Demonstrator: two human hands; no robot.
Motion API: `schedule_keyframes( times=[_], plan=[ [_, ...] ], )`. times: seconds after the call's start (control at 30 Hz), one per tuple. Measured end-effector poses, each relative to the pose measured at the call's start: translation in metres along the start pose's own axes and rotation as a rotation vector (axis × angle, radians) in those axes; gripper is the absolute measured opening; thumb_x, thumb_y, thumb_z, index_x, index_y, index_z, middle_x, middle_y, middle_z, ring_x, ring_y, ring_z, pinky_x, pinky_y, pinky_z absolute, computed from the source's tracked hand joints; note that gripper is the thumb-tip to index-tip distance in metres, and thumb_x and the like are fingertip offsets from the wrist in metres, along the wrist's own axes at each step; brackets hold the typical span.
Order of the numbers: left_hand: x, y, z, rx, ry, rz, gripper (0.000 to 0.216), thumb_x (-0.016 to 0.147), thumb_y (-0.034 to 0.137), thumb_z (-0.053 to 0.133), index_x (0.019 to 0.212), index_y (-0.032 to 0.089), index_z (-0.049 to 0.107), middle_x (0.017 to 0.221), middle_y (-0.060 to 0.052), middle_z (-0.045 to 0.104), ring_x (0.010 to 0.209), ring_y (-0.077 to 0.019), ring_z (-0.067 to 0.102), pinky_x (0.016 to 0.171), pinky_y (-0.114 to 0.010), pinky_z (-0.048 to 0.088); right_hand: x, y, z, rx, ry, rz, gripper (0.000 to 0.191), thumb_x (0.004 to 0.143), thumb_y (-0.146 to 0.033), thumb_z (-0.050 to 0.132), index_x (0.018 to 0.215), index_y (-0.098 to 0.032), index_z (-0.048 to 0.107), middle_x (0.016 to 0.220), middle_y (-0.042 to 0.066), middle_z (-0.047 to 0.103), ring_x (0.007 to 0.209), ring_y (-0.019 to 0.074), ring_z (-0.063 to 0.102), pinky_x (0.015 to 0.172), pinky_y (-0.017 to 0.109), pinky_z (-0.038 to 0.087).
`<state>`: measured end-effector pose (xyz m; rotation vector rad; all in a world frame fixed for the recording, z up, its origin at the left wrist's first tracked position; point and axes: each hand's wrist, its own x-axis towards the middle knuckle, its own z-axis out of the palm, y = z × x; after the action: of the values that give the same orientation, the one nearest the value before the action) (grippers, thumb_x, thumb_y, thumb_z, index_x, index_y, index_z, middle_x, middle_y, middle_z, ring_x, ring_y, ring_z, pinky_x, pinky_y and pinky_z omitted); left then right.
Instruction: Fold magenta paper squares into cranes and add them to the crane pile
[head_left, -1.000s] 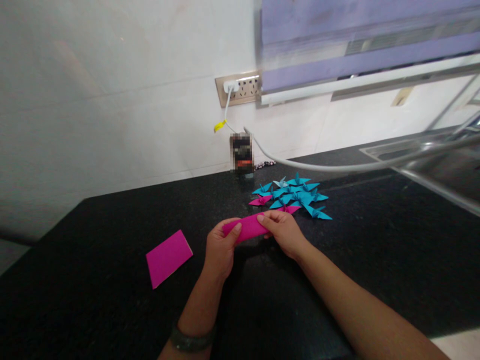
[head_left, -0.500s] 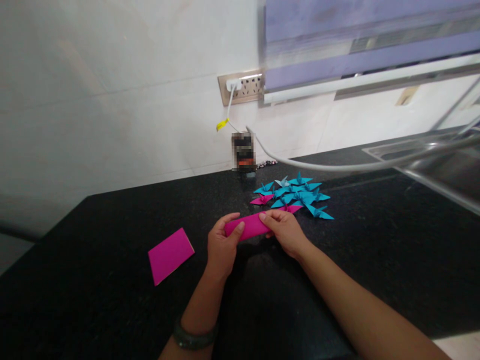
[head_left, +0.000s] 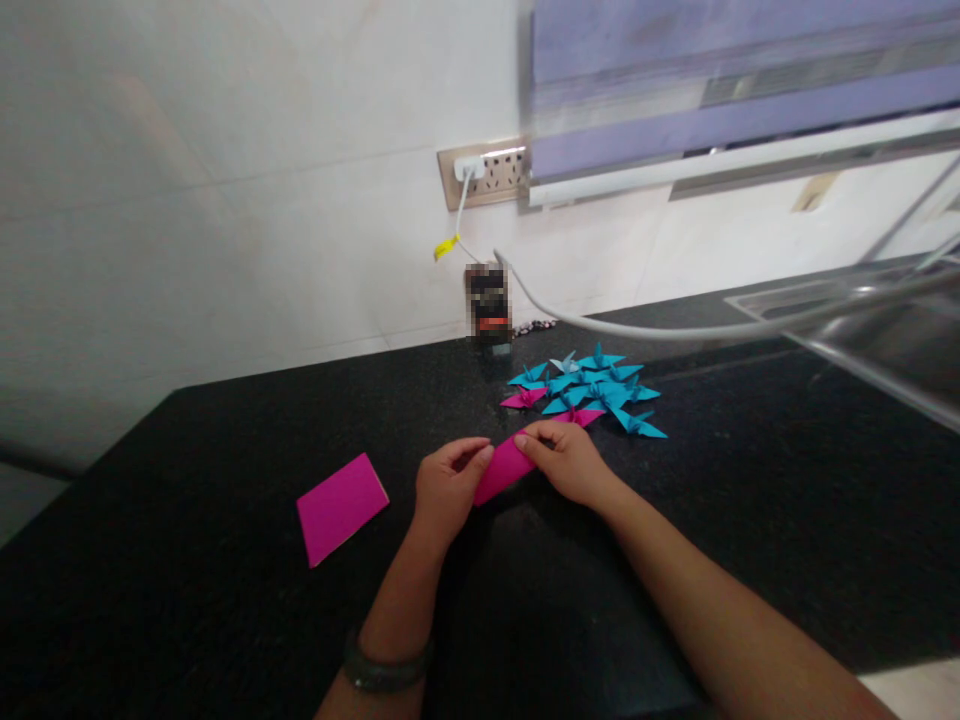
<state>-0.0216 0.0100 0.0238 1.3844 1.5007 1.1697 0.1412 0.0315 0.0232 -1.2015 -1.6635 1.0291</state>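
A strip-shaped, folded sheet of pink paper (head_left: 504,470) is held just above the dark counter, tilted up to the right. My left hand (head_left: 448,490) pinches its left end between thumb and fingers. My right hand (head_left: 566,458) grips the upper right end, thumb on top and fingertips partly hidden behind the paper. Just beyond my right hand lie several folded blue paper cranes (head_left: 600,385), with a pink crane (head_left: 523,398) at their left side and another pink one partly covered by the hand. Left of my hands lies a stack of pink paper (head_left: 341,508).
Against the tiled wall stands a blurred-out dark device (head_left: 489,300). A white cable (head_left: 637,330) arcs rightward over the counter (head_left: 247,430) toward the metal sink (head_left: 862,350). A plug sits in the wall socket (head_left: 484,175).
The pink paper has turned, its left end now lower. My left fingers have shifted to a pinch at its left edge. The cranes and the paper stack stay put.
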Motion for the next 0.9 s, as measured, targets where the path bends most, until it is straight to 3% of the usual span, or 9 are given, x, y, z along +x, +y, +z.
schedule_keyframes(
  times=[0.17,0.43,0.57,0.63,0.73,0.9],
  plan=[
    [-0.001,0.001,-0.004,0.284,-0.182,0.112,0.019,0.072,0.029,0.056,0.076,0.018,0.071,0.072,-0.003,0.069,0.067,-0.016,0.061,0.063,-0.026,0.045,-0.001,0.004,-0.001,-0.196,-0.088,-0.162,0.021,0.08,-0.022,0.048,0.064,-0.015,0.06,0.061,-0.001,0.056,0.058,0.0102,0.05,0.056,0.022,0.037],
    [-0.002,0.003,-0.004,0.308,-0.305,0.022,0.02,0.072,0.031,0.056,0.069,0.017,0.07,0.06,-0.001,0.065,0.056,-0.014,0.056,0.051,-0.023,0.038,-0.001,0.002,-0.005,-0.199,-0.132,-0.189,0.016,0.079,-0.021,0.05,0.068,-0.016,0.061,0.066,0.001,0.06,0.063,0.0111,0.053,0.061,0.023,0.039],
    [-0.002,-0.001,-0.003,0.115,-0.233,-0.058,0.021,0.068,0.034,0.06,0.066,0.015,0.069,0.055,0.0,0.062,0.05,-0.0116,0.051,0.047,-0.022,0.036,-0.001,-0.001,0.001,0.033,-0.021,-0.035,0.012,0.075,-0.027,0.056,0.074,-0.016,0.06,0.069,0.001,0.06,0.062,0.0113,0.052,0.059,0.024,0.041],
    [-0.002,-0.002,-0.002,0.004,-0.149,-0.084,0.021,0.067,0.034,0.062,0.066,0.014,0.069,0.056,0.0,0.062,0.05,-0.0109,0.051,0.048,-0.021,0.036,-0.003,-0.003,0.008,0.222,0.015,0.084,0.023,0.067,-0.031,0.064,0.083,-0.016,0.058,0.071,0.0,0.06,0.059,0.0105,0.051,0.054,0.022,0.04],
    [-0.002,-0.003,0.001,-0.113,-0.063,-0.104,0.021,0.065,0.034,0.065,0.067,0.013,0.069,0.056,0.0,0.062,0.05,-0.0103,0.051,0.048,-0.02,0.038,-0.006,-0.005,0.019,0.388,-0.092,0.219,0.027,0.063,-0.031,0.066,0.082,-0.015,0.057,0.066,-0.002,0.059,0.052,0.0085,0.048,0.046,0.02,0.035],
    [-0.003,-0.001,0.004,-0.246,-0.047,-0.153,0.02,0.063,0.033,0.068,0.065,0.013,0.068,0.054,0.001,0.062,0.048,-0.009,0.05,0.048,-0.02,0.038,-0.011,-0.008,0.029,0.48,-0.117,0.3,0.022,0.066,-0.031,0.062,0.079,-0.013,0.06,0.063,-0.002,0.058,0.048,0.0066,0.046,0.044,0.019,0.033]
  ],
)
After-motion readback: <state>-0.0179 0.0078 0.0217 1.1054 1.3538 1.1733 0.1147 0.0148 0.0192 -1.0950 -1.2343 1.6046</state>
